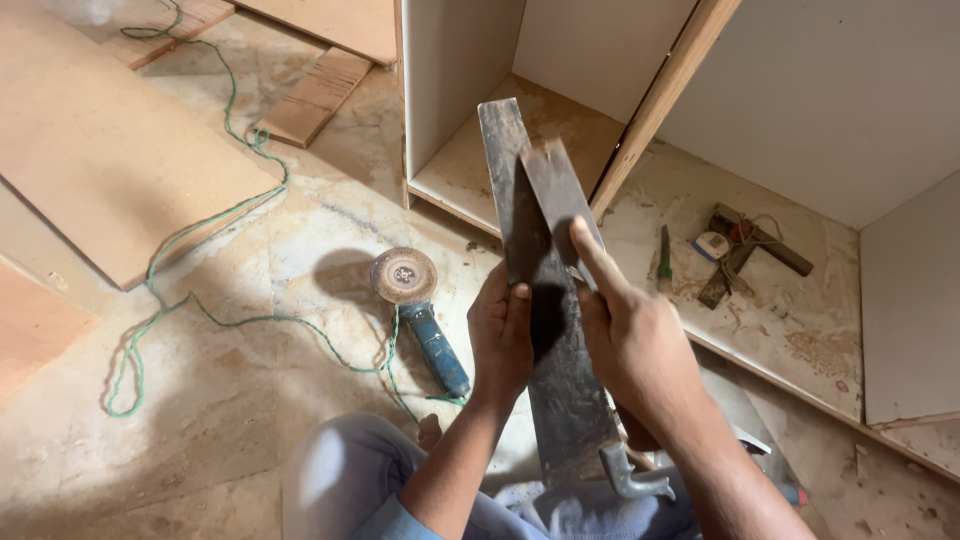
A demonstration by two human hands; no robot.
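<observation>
I hold a long dark flat metal blade (566,400) upright in front of me, with a grey handle (640,482) at its lower end near my lap. My left hand (500,338) grips the blade's left edge about halfway up. My right hand (638,348) presses a shorter dark flat strip (556,190) with a notched top against the blade's face. My right index finger lies stretched along this strip. Both pieces tilt slightly to the left.
An angle grinder (410,285) with a round disc and blue handle lies on the dusty floor, trailing a green cable (200,225). Wooden boards (110,150) lie at left. A white cabinet (455,90) stands ahead, with hand tools (745,250) and a green-handled tool (663,258) on its base.
</observation>
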